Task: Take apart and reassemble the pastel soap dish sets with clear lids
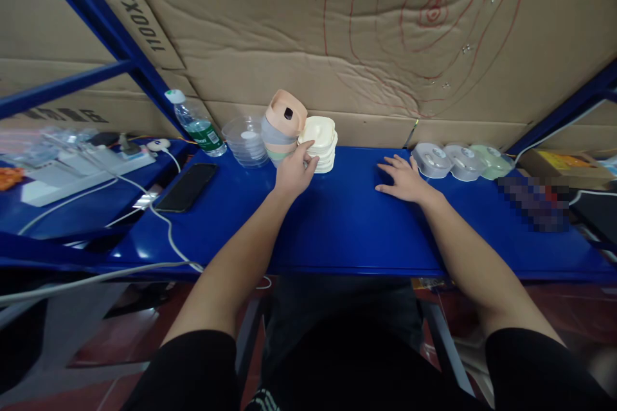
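My left hand (295, 173) is at the front of a stack of cream-coloured square lids (318, 131), its index finger stretched over the lids' left side. Its fingers are apart and nothing is visibly gripped; whether the fingertips press on the lids I cannot tell. Just left of the lids stand nested small bowls (282, 131), a peach one tilted on top with grey and green ones below. Clear plastic bowls (245, 141) are nested beside them. My right hand (402, 178) rests palm down on the blue table (357, 231), fingers spread, left of a grey lidded container (431, 160).
A second grey container (463, 164) and a green one (490, 162) continue the row rightward. At the left are a water bottle (198, 125), a black phone (187, 187), a power strip (87, 176) and a white cable (168, 231). Cardboard (270, 32) lines the back.
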The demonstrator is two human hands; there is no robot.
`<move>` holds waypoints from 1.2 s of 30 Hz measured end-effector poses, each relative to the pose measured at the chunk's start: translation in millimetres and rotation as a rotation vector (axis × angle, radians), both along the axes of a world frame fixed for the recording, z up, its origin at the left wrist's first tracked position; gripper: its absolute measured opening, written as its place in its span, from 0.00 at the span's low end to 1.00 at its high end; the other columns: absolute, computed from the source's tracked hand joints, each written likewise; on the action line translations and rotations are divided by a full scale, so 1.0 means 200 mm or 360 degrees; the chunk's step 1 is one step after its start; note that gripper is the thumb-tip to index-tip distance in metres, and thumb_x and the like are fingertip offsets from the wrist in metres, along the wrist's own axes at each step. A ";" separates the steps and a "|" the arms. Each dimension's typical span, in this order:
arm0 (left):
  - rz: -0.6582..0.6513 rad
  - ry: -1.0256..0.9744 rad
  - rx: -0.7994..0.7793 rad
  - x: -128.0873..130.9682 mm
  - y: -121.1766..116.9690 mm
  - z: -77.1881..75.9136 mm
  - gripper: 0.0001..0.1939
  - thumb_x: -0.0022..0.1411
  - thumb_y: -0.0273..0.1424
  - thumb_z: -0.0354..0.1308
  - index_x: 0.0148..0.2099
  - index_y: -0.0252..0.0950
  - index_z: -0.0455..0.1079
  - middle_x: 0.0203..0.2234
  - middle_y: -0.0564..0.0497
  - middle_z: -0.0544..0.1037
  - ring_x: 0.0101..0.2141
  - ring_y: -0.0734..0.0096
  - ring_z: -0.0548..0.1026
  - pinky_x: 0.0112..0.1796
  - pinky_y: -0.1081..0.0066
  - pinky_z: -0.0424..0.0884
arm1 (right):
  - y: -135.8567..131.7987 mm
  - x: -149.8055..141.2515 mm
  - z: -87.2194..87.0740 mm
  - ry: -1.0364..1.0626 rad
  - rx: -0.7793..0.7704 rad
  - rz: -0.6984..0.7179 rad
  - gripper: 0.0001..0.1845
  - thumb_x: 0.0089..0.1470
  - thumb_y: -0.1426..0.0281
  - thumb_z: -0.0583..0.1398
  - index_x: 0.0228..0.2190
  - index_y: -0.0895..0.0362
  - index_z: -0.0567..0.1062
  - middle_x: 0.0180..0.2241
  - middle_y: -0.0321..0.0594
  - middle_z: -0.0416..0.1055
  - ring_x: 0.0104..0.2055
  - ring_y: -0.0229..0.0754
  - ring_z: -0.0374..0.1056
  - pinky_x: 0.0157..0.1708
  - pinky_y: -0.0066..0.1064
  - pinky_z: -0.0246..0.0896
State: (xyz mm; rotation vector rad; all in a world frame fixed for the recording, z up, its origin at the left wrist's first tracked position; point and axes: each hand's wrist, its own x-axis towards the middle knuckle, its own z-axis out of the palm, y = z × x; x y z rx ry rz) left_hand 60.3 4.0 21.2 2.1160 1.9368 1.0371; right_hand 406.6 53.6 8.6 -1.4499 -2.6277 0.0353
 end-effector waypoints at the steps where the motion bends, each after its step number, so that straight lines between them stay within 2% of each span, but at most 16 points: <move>1: 0.0007 0.0009 0.0030 0.00 -0.01 0.01 0.26 0.75 0.37 0.54 0.71 0.36 0.64 0.41 0.47 0.83 0.44 0.62 0.80 0.48 0.65 0.73 | 0.00 0.00 0.00 0.0005 -0.0006 0.0004 0.43 0.62 0.47 0.62 0.70 0.56 0.67 0.74 0.57 0.56 0.78 0.71 0.46 0.72 0.74 0.32; 3: 0.0055 0.0045 0.0149 -0.01 -0.03 0.04 0.24 0.75 0.37 0.54 0.69 0.38 0.67 0.44 0.44 0.82 0.48 0.60 0.79 0.50 0.64 0.73 | 0.00 0.00 -0.01 0.0013 -0.0020 0.0008 0.42 0.63 0.47 0.62 0.70 0.55 0.67 0.75 0.57 0.56 0.78 0.71 0.46 0.72 0.74 0.33; 6: 0.0248 0.0092 0.0402 -0.07 -0.04 0.10 0.22 0.74 0.39 0.54 0.66 0.41 0.71 0.59 0.37 0.75 0.57 0.52 0.75 0.53 0.60 0.74 | 0.01 0.01 -0.02 0.0012 -0.0034 0.0011 0.42 0.63 0.47 0.61 0.70 0.54 0.66 0.75 0.56 0.56 0.78 0.70 0.47 0.72 0.74 0.33; 8: 0.0390 0.0118 0.0498 -0.11 -0.03 0.14 0.26 0.72 0.42 0.57 0.68 0.42 0.69 0.68 0.36 0.65 0.61 0.46 0.72 0.54 0.56 0.75 | 0.02 0.01 -0.03 0.0006 -0.0043 0.0016 0.41 0.64 0.47 0.61 0.70 0.54 0.66 0.75 0.55 0.56 0.77 0.70 0.47 0.72 0.73 0.34; 11: 0.0477 0.0184 0.0505 -0.15 0.00 0.16 0.32 0.69 0.45 0.61 0.71 0.42 0.67 0.73 0.34 0.57 0.66 0.39 0.67 0.54 0.53 0.76 | 0.02 0.00 -0.03 -0.0010 -0.0066 0.0020 0.40 0.65 0.47 0.60 0.71 0.52 0.66 0.75 0.53 0.56 0.77 0.69 0.48 0.73 0.71 0.35; 14: 0.0430 0.0223 0.0530 -0.13 0.01 0.14 0.32 0.70 0.46 0.60 0.71 0.42 0.68 0.74 0.34 0.56 0.66 0.41 0.67 0.54 0.54 0.76 | 0.02 0.00 -0.04 -0.0022 -0.0082 0.0024 0.40 0.66 0.47 0.59 0.71 0.52 0.65 0.75 0.53 0.56 0.78 0.68 0.48 0.73 0.70 0.36; 17: 0.0236 0.0291 0.0572 -0.07 0.00 0.11 0.26 0.73 0.44 0.56 0.68 0.43 0.70 0.72 0.37 0.61 0.61 0.46 0.74 0.53 0.56 0.76 | 0.02 -0.01 -0.04 -0.0022 -0.0093 0.0027 0.39 0.66 0.48 0.59 0.71 0.54 0.65 0.75 0.55 0.55 0.78 0.67 0.48 0.73 0.70 0.37; 21: 0.0032 0.0412 0.0472 0.02 0.01 0.08 0.20 0.74 0.38 0.55 0.64 0.42 0.75 0.68 0.39 0.68 0.54 0.51 0.78 0.49 0.59 0.77 | 0.01 -0.02 -0.03 -0.0037 -0.0115 0.0030 0.38 0.67 0.50 0.58 0.71 0.54 0.65 0.75 0.55 0.55 0.78 0.66 0.48 0.73 0.69 0.38; 27: 0.0015 0.0380 0.0356 0.03 0.05 0.02 0.15 0.74 0.34 0.56 0.57 0.42 0.77 0.64 0.42 0.72 0.48 0.57 0.79 0.41 0.64 0.77 | 0.00 -0.02 -0.03 -0.0054 -0.0152 0.0017 0.38 0.68 0.50 0.57 0.71 0.54 0.64 0.75 0.55 0.54 0.77 0.66 0.49 0.73 0.69 0.38; 32: 0.0001 0.0398 0.0505 0.01 0.07 -0.01 0.14 0.76 0.36 0.54 0.54 0.43 0.78 0.59 0.44 0.78 0.48 0.59 0.80 0.40 0.65 0.77 | 0.01 -0.02 -0.03 -0.0044 -0.0166 0.0025 0.37 0.69 0.49 0.57 0.71 0.53 0.65 0.75 0.55 0.55 0.77 0.66 0.51 0.73 0.70 0.39; 36: -0.0079 0.0395 0.0588 0.02 0.06 0.01 0.13 0.76 0.35 0.54 0.53 0.42 0.80 0.56 0.45 0.81 0.47 0.61 0.81 0.42 0.66 0.77 | 0.00 -0.02 -0.03 -0.0018 -0.0154 0.0041 0.37 0.68 0.50 0.57 0.71 0.53 0.65 0.75 0.57 0.56 0.76 0.66 0.52 0.72 0.71 0.40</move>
